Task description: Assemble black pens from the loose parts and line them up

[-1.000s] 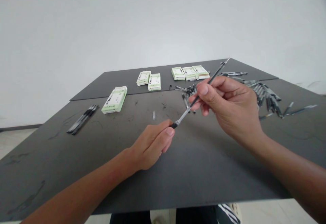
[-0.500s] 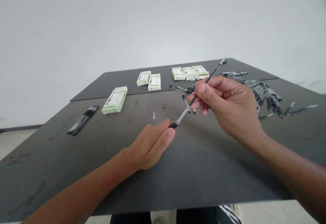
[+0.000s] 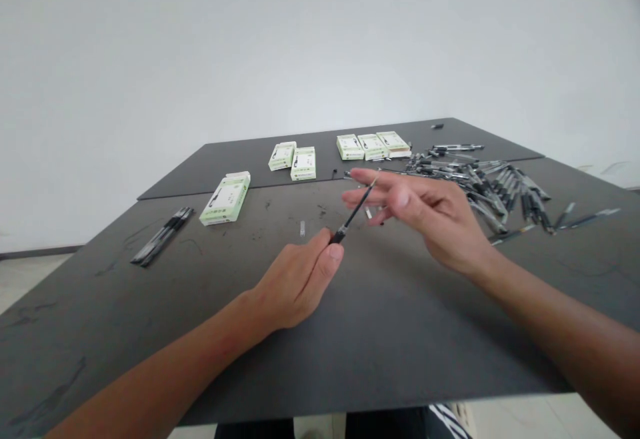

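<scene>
My left hand is closed round a pen barrel, of which only the dark grip end shows beyond the thumb and forefinger. A thin black refill juts from that end, slanting up and to the right. My right hand is open beside it, thumb and fingers apart. The refill's pointed tip lies in front of the right fingers, and I cannot tell whether they touch it. Below the right fingers, a few small pieces on the table are partly hidden.
Many pens and parts lie heaped at the right on the dark table. Several green-and-white boxes stand left and farther back. A few pens lie together at the left. A small clear piece is near the middle.
The refill has slid down into the barrel, so less of it sticks out. My right hand has let go of it and spread its fingers. The left hand has barely moved.
</scene>
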Available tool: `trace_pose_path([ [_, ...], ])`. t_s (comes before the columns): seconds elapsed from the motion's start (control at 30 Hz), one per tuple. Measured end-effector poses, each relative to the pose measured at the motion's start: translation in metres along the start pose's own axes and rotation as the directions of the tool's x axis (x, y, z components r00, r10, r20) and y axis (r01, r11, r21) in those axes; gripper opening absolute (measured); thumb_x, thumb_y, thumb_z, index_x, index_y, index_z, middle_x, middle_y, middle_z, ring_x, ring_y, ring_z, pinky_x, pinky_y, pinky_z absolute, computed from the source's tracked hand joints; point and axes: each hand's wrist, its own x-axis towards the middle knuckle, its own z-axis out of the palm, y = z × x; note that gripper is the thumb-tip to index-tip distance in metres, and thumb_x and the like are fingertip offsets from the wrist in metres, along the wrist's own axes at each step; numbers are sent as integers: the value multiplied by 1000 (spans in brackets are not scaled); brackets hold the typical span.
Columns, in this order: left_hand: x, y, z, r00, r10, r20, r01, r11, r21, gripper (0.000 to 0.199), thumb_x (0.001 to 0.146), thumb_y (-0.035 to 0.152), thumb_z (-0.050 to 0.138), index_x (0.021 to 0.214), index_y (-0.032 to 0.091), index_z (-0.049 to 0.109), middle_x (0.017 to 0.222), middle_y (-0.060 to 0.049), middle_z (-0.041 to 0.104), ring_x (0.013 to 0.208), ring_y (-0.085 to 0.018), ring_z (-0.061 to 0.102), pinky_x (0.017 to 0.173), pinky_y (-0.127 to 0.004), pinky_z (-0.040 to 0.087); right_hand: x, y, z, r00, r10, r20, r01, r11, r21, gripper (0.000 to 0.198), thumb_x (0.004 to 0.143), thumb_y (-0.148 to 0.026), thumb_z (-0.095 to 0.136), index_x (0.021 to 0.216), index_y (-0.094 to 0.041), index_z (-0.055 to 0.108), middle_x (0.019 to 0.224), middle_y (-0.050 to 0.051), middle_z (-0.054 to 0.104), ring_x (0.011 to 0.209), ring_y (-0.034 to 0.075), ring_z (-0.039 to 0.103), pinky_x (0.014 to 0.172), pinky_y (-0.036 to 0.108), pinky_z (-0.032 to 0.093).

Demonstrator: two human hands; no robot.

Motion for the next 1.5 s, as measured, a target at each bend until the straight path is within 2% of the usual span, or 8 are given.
trace_pose_path([
  [0.13, 1, -1, 0, 1000, -18, 5, 18, 1000, 13, 45, 115, 55, 25, 87, 26, 45, 61, 4, 52, 56, -20, 55, 64, -34, 38, 18, 15, -30, 973, -38, -227, 35, 999, -15, 70, 102, -79, 47, 129, -24, 80, 115, 15, 84, 98, 29, 80, 71, 40, 61],
  [0.3, 1, -2, -1, 1000, -8, 26, 8, 1000, 3, 43, 115, 52, 27, 87, 26, 45, 61, 4, 52, 56, -19, 55, 65, -34, 40, 36, 31, -75, 874, -159, -458, -25, 929, -369, 63, 100, -76, 53, 104, -21, 84, 88, 11, 82, 74, 21, 75, 63, 35, 52],
  [0.43, 1, -3, -1, 999, -25, 40, 25, 1000, 4, 41, 115, 52, 28, 88, 26, 45, 61, 5, 52, 56, -19, 55, 65, -34, 41, 41, 48, -103, 962, 1, -274, -205, 665, -718, 49, 92, -70, 69, 94, -24, 86, 79, 7, 82, 70, 22, 74, 66, 36, 53],
  [0.5, 1, -2, -1, 999, -21, 48, 21, 1000, 3, 40, 114, 52, 28, 88, 26, 45, 61, 4, 53, 56, -19, 56, 65, -33, 41, 43, 59, -111, 983, 102, -154, -184, 540, -821, 44, 92, -66, 69, 95, -26, 87, 81, 6, 83, 73, 24, 75, 67, 36, 53],
  [0.6, 1, -1, -1, 998, -12, 63, 11, 1000, 8, 40, 115, 51, 28, 88, 27, 44, 61, 4, 53, 55, -19, 56, 63, -33, 41, 46, 73, -114, 969, 246, 1, -111, 443, -890, 35, 92, -58, 70, 96, -28, 88, 83, 3, 85, 75, 24, 77, 68, 35, 52],
  [0.73, 3, 2, -3, 996, -3, 85, 0, 1000, 27, 39, 115, 49, 28, 86, 26, 43, 60, 4, 54, 52, -18, 56, 58, -31, 37, 48, 80, -115, 922, 378, 86, -82, 407, -910, 28, 91, -51, 72, 98, -31, 89, 88, 1, 86, 81, 24, 78, 72, 33, 53],
  [1.03, 5, 7, -3, 994, 43, 101, -54, 993, 105, 32, 114, 41, 33, 86, 26, 39, 59, 8, 42, 48, -16, 47, 54, -30, 25, 49, 99, -108, 937, 332, 111, -21, 368, -929, 44, 95, -54, 64, 125, -31, 86, 87, 4, 80, 77, 22, 72, 69, 32, 47],
  [1.5, 5, 7, -1, 988, 57, 141, -83, 980, 180, 30, 115, 40, 34, 91, 26, 42, 64, 5, 46, 54, -18, 50, 58, -32, 24, 49, 88, -106, 914, 382, 138, -19, 380, -925, 41, 88, -47, 70, 120, -25, 85, 80, 3, 75, 68, 20, 67, 65, 32, 44],
])
